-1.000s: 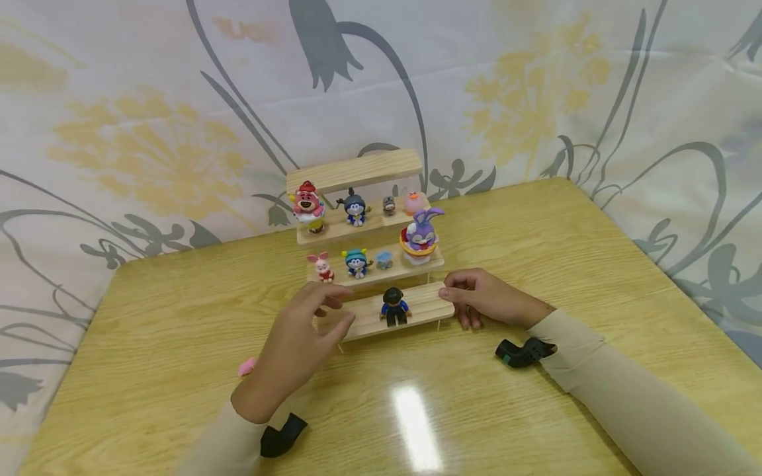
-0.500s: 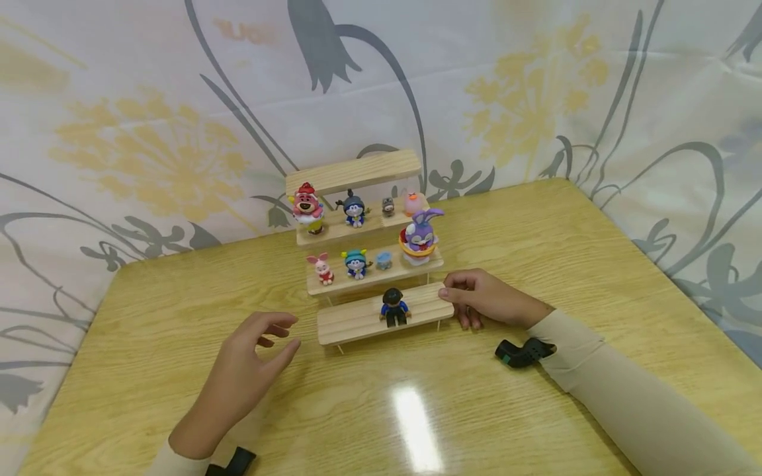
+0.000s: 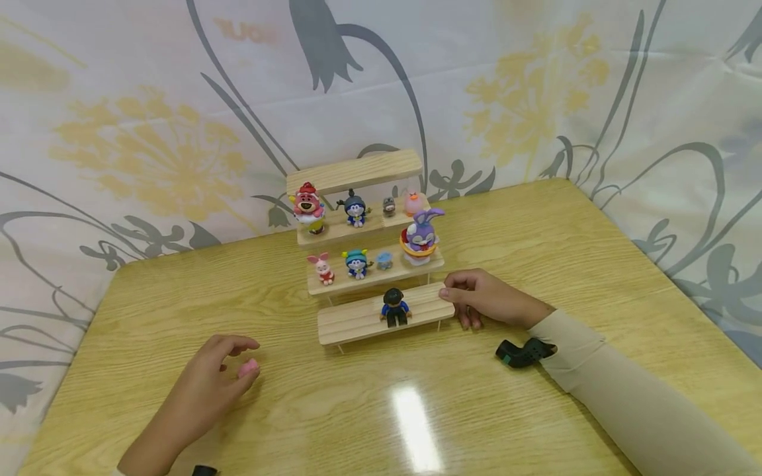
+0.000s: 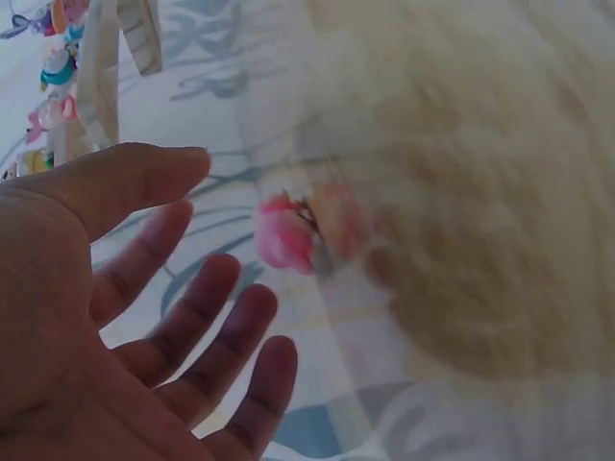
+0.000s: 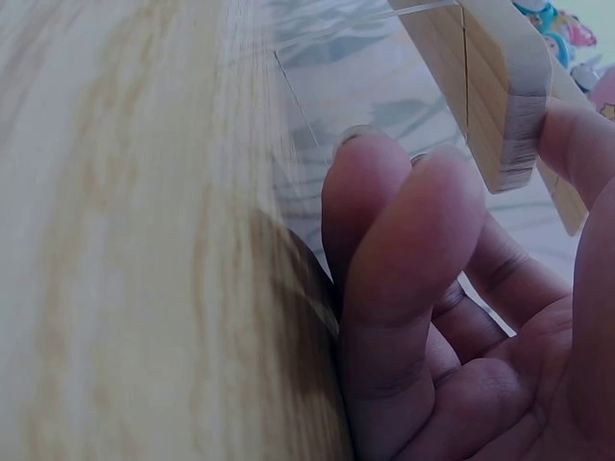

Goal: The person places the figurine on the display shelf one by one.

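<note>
My left hand (image 3: 205, 383) is low over the table at the left, thumb and fingers spread around a small pink toy (image 3: 247, 367). In the left wrist view the pink toy (image 4: 285, 233) lies beyond my fingertips, apart from them; blur hides its exact kind. My right hand (image 3: 491, 297) holds the right end of the lowest tier of a wooden display stand (image 3: 351, 322), its thumb on the board. The right wrist view has a digit against the board's end (image 5: 524, 134), the other fingers bent below. A seated toy figure (image 3: 394, 308) in black and blue occupies that tier.
Higher tiers carry a red bear figurine (image 3: 308, 206), a purple rabbit figurine (image 3: 421, 237), a pink piglet figurine (image 3: 323, 270) and several others. A patterned cloth (image 3: 446, 79) hangs behind the glossy wooden table (image 3: 333, 416). A black wrist mount (image 3: 524, 354) sticks out at my right sleeve.
My left hand has moved from the lowest tier's left end, down and left to the pink toy. My right hand has stayed at the stand's right end.
</note>
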`<state>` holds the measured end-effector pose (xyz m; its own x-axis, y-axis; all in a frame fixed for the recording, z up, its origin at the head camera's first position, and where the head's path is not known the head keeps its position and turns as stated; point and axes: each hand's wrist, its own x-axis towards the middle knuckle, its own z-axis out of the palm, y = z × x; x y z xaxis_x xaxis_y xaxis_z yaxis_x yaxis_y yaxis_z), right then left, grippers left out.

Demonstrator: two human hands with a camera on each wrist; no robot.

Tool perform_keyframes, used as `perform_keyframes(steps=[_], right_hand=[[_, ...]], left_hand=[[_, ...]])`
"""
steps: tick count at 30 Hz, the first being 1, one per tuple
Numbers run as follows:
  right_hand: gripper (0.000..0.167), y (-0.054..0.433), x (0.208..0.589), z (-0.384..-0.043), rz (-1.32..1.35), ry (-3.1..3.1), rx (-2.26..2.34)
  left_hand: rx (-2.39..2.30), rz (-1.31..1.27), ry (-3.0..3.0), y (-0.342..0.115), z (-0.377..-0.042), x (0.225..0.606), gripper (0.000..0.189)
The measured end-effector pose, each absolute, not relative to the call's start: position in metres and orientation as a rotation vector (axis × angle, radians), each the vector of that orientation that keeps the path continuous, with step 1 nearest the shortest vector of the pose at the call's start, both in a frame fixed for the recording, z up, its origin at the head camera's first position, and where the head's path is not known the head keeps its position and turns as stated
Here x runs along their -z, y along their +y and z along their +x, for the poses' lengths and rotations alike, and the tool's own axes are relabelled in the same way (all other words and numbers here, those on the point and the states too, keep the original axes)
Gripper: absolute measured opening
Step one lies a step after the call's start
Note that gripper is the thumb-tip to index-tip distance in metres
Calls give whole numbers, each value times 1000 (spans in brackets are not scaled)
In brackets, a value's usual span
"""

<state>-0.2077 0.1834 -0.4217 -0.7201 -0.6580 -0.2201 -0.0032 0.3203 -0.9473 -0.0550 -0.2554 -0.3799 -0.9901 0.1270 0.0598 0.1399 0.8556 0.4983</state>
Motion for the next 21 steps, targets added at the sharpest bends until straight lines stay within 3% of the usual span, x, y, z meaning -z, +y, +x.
perform_keyframes(steps=[9, 21], right_hand=[[34, 183, 422, -208, -576, 1995, 1434], [33, 183, 420, -207, -582, 1991, 1436]], left_hand=[[756, -252, -3060, -268, -53, 389, 36], [764, -306, -3073, -267, -60, 390, 18]])
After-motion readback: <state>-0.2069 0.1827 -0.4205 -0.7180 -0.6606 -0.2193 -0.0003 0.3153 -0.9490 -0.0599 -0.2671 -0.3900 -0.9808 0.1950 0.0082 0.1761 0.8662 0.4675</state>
